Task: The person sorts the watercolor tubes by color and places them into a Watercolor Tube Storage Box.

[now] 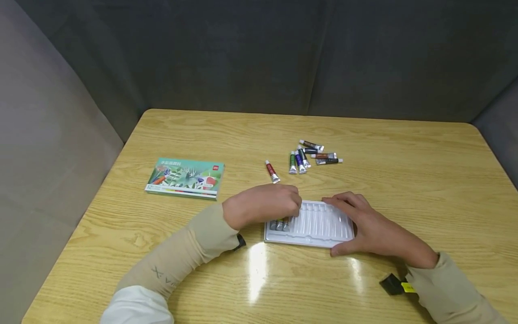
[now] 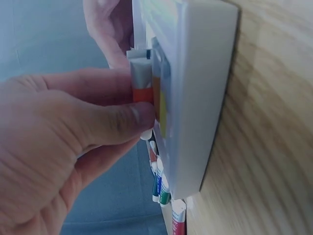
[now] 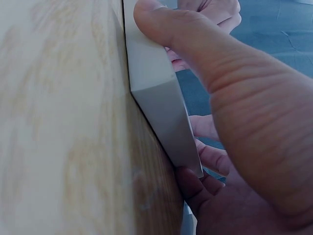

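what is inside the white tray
In the white tray, silver ends of paint tubes show at the left end, with bare slots to their right. The left hand, holding a red-orange-banded tube, covers the tubes' far parts and some slots.

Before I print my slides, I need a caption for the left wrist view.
Left hand pinching a silver-and-orange tube at a white plastic tray.

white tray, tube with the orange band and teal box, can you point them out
White tray [image 1: 321, 221]: head view, on its bare slots.
Tube with the orange band [image 2: 143, 94]: left wrist view, on the orange band.
Teal box [image 1: 185, 178]: head view, middle of its printed top face.
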`<state>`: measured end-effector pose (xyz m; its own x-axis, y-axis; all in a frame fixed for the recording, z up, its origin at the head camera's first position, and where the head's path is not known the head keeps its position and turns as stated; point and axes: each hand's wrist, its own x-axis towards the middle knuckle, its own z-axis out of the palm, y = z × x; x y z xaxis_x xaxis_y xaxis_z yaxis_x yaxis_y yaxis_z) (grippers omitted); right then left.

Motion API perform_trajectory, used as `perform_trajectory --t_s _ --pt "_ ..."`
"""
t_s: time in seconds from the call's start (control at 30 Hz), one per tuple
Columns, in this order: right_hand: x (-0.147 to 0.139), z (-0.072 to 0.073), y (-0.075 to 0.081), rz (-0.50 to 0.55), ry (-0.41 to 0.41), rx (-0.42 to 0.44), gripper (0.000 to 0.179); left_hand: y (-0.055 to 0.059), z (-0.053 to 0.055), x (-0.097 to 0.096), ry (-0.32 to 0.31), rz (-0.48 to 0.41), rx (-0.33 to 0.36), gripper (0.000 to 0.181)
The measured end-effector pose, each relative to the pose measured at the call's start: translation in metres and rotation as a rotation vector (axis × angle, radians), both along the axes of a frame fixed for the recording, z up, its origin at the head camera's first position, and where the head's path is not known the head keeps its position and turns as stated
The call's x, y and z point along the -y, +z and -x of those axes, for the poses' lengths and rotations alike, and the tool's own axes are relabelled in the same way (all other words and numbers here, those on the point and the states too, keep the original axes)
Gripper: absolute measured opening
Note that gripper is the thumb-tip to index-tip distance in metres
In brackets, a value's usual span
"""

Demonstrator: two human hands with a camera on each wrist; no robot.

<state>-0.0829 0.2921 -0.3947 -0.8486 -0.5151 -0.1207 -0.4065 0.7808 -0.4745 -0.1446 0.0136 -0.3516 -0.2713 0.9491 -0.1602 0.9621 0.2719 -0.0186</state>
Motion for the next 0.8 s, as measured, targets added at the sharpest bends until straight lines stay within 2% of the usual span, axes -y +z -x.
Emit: perform_trajectory --t_s 0.17,0.4,0.8 --pt "0.0001 0.0002 0.0002 0.004 -0.004 0.008 0.11 0.0021 -0.0036 -0.0025 -0.019 0.042 -0.043 0.022" --pt "0.0004 0.0014 0.0002 0.003 -0.006 0.021 0.111 0.0011 -0.0067 -0.0023 -0.042 0.045 -0.09 0.02" --pt "-0.0006 0.0005 -0.0015 0.013 -0.009 0.027 0.111 0.0005 -0.0082 -0.0026 -0.051 0.04 -0.06 0.02"
